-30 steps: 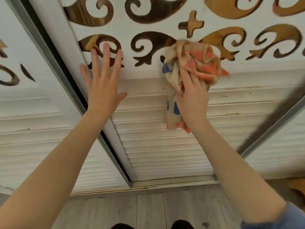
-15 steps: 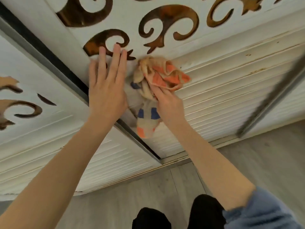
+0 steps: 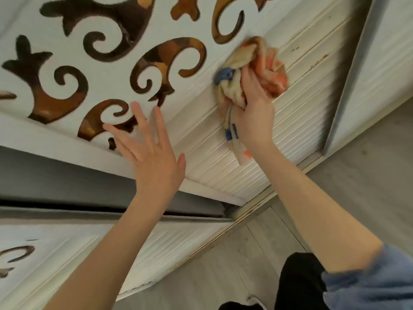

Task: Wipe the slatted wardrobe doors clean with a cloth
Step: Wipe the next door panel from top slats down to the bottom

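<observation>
Clamped right grip [image 3: 254, 115] on bunched cloth [image 3: 270, 70], pressed to slats [image 3: 223, 175]; spread left grip [image 3: 154, 162] alongside. Could have snagged the tail dangling below on chipped slat edges.

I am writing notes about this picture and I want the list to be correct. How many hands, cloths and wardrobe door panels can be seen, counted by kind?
Hands: 2 (left hand, open; right hand)
Cloths: 1 (cloth, gripped by the right hand)
Wardrobe door panels: 3 (middle door, lower left door, right door)
Total: 6
</observation>
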